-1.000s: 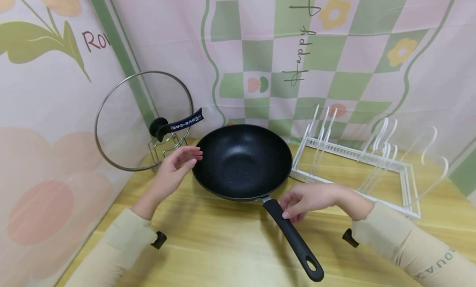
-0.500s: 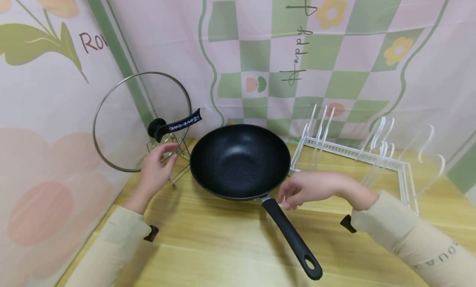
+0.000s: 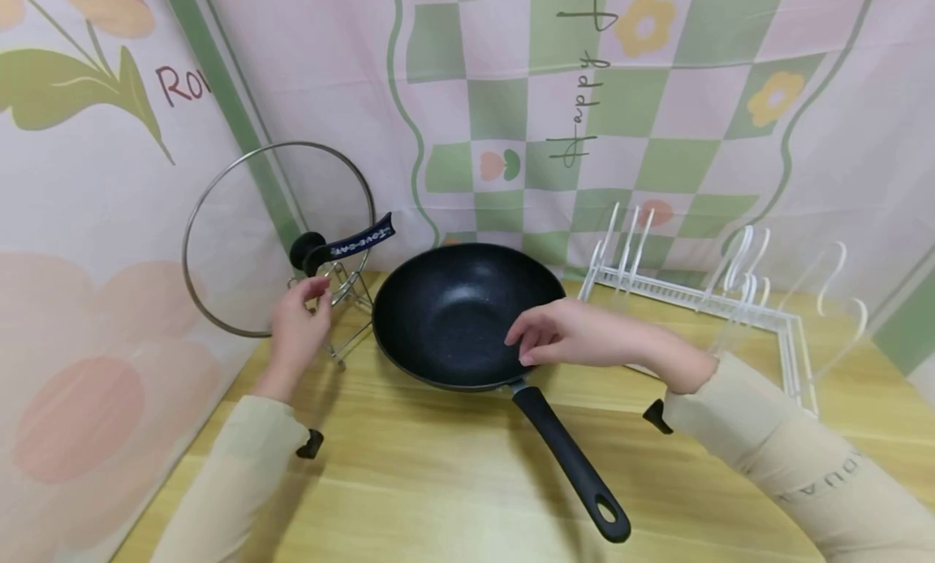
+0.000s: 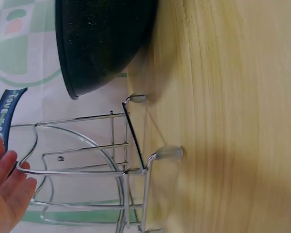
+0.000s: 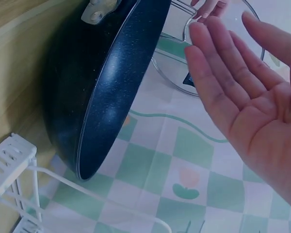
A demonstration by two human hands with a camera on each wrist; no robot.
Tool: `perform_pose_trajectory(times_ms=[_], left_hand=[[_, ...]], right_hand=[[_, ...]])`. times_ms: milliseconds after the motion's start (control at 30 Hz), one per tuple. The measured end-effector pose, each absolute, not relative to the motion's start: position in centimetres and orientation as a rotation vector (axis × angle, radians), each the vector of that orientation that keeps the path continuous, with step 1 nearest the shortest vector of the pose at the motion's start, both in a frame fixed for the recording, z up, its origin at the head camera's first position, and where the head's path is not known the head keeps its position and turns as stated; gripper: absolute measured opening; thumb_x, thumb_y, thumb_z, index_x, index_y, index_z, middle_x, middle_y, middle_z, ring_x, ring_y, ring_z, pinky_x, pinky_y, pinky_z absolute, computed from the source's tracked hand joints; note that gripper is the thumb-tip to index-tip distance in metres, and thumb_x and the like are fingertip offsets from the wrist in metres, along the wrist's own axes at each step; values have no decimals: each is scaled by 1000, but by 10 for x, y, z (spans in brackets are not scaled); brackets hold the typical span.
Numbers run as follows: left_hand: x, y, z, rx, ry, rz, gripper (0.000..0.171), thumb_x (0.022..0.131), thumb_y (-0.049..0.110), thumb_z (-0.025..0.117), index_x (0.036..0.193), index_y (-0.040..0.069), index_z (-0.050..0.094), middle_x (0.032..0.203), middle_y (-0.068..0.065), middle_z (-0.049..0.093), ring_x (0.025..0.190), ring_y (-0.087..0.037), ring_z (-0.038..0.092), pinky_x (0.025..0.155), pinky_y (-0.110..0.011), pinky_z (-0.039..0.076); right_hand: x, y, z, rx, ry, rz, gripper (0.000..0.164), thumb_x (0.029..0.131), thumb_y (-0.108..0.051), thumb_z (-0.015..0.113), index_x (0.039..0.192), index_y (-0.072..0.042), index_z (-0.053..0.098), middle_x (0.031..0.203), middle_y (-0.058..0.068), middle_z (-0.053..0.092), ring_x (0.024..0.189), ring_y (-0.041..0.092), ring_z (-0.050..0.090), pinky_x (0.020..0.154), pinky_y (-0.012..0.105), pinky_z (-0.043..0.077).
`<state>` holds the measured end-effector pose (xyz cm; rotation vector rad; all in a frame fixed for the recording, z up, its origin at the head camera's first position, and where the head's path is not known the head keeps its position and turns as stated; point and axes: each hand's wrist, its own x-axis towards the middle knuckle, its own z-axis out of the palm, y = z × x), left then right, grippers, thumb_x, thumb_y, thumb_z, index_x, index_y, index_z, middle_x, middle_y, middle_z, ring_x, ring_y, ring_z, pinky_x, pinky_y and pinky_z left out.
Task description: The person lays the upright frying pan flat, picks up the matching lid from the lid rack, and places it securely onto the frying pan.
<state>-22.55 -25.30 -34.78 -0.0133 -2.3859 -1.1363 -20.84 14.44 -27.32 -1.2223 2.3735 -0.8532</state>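
Observation:
A black wok [image 3: 467, 320] sits on the table, its long black handle [image 3: 573, 466] pointing toward the front right. A round glass lid [image 3: 279, 238] with a steel rim and dark knob handle [image 3: 351, 242] leans upright in a wire rack [image 4: 87, 172] at left. My left hand [image 3: 299, 332] is by that rack below the lid's handle; in the left wrist view its fingertips are close to a bent wire, and contact cannot be told. My right hand [image 3: 566, 332] hovers above the wok's right side, holding nothing, its fingers extended in the right wrist view [image 5: 247, 92].
A white rack [image 3: 701, 299] with upright prongs and curved hooks stands on the wooden table [image 3: 424, 474] to the right of the wok. Patterned cloth [image 3: 504, 109] covers the back and left walls. Dark pieces [image 3: 310, 444] show by both sleeves.
My left hand has moved left from the wok's rim to the lid's wire rack. My right hand has left the wok handle and come up and left over the wok.

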Motion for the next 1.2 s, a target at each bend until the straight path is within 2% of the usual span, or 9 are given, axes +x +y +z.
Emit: perform_pose_trajectory(times_ms=[233,367,500,600,833,1000,1200], left_hand=[[-234,-245,-351,135,-2356,-1275,24,102,3,57,124,-5,65,122,-23,66,116,-36,60,102,-47,50],[-237,-244,-352,193,-2333,-1339,25,103,5,57,124,-6,66,121,-23,66,108,-33,61,91,-34,52],[-240,-244,-353,235,-2328,-1344,24,102,2,56,121,-8,68,118,-25,68,102,-32,62,75,-15,47],[-242,-245,-356,236,-2320,-1346,22,102,0,57,117,-9,70,113,-27,69,97,-29,65,68,-6,44],[-248,-244,-356,263,-2346,-1410,21,102,0,57,116,-10,70,106,-25,72,87,-24,69,62,-8,48],[-249,-247,-352,282,-2371,-1450,23,103,2,56,118,-10,69,107,-25,72,69,1,60,58,-10,47],[-248,-252,-351,280,-2396,-1442,23,103,2,57,118,-10,69,107,-24,73,65,6,58,57,-10,47]], right_hand=[[-218,131,-272,-1300,2483,-843,16,99,-9,69,114,-6,72,99,-3,73,92,10,69,84,32,59],[-223,122,-269,-1340,2508,-810,15,98,-7,70,113,-4,72,97,-2,74,91,12,70,83,32,59],[-232,112,-269,-1339,2549,-778,16,97,-6,70,113,-3,71,96,-2,74,91,13,70,83,32,59],[-239,105,-269,-1339,2584,-789,17,98,-4,69,115,-2,70,99,2,74,93,16,71,83,32,59],[-252,85,-273,-1363,2661,-812,20,99,-4,67,119,-2,69,109,7,74,99,20,70,88,35,58],[-260,66,-277,-1339,2678,-794,20,99,-5,68,118,-2,70,110,7,74,102,19,70,90,34,57],[-268,45,-285,-1337,2684,-776,20,100,-5,66,119,-2,70,115,10,73,108,20,68,94,33,56]])
